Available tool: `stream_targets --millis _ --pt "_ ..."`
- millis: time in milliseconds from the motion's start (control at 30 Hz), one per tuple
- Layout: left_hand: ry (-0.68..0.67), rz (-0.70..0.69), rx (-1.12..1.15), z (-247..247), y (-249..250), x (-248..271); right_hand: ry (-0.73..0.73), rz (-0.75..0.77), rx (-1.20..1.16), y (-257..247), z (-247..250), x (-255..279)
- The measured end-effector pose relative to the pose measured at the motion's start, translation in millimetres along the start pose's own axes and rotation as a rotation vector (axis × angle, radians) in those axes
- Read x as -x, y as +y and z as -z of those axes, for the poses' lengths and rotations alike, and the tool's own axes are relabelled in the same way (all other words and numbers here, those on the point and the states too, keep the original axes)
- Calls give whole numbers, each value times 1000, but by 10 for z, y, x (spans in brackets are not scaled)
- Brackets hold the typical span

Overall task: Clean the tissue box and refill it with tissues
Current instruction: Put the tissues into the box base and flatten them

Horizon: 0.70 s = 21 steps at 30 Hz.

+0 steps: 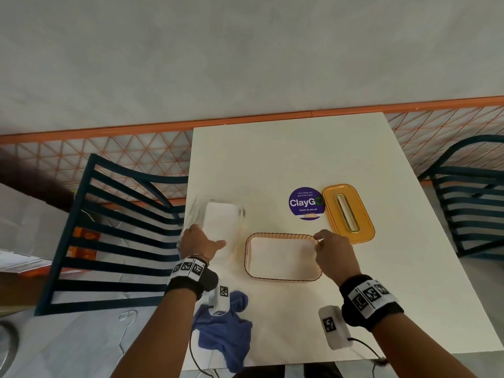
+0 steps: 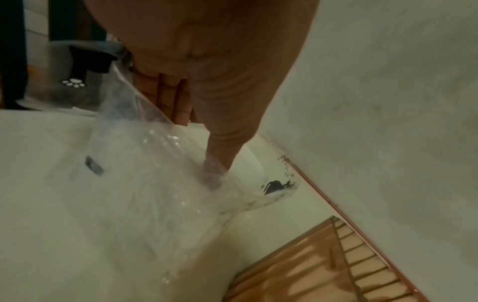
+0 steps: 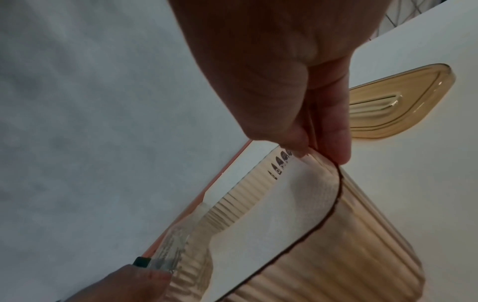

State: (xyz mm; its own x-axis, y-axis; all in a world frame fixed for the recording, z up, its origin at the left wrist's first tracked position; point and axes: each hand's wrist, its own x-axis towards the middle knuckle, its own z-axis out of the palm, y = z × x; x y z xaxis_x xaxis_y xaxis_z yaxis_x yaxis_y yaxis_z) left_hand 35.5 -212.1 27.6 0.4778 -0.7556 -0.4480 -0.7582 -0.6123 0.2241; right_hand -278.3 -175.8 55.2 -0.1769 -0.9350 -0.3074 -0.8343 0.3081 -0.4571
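Observation:
The amber ribbed tissue box [image 1: 246, 257] stands open on the white table [image 1: 286, 159], with white tissues [image 1: 281, 257] lying inside. My right hand [image 1: 317, 240] pinches its far right rim corner between thumb and finger, seen close in the right wrist view at the right hand [image 3: 319, 153] on the tissue box [image 3: 336, 255]. Left of the box lies a tissue pack [image 1: 221, 225] in clear plastic wrap. My left hand [image 1: 201, 241] grips its near left end, thumb across the top. In the left wrist view the left hand [image 2: 199, 149] reaches into the crinkled wrap of the tissue pack [image 2: 145, 194].
The amber slotted lid [image 1: 349, 212] lies flat beyond the box at the right, beside a round purple sticker [image 1: 305, 203]. A blue cloth [image 1: 223, 331] is crumpled near the table's front edge. Dark slatted chairs [image 1: 114, 236] flank the table on both sides.

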Motion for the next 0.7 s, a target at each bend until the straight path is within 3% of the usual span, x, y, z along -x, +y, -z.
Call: stream_targets --millis 300,433,600,700 --pt "4 61 194 5 10 -50 -58 -33 -42 -34 95 -5" --pt "-11 -4 313 66 7 31 -57 -26 -23 -27 119 -1" --pt "-72 -77 685 323 -40 318 -12 58 -40 -86 216 33" --pt "-176 -226 775 583 -25 633 -137 160 -220 -207 323 73"
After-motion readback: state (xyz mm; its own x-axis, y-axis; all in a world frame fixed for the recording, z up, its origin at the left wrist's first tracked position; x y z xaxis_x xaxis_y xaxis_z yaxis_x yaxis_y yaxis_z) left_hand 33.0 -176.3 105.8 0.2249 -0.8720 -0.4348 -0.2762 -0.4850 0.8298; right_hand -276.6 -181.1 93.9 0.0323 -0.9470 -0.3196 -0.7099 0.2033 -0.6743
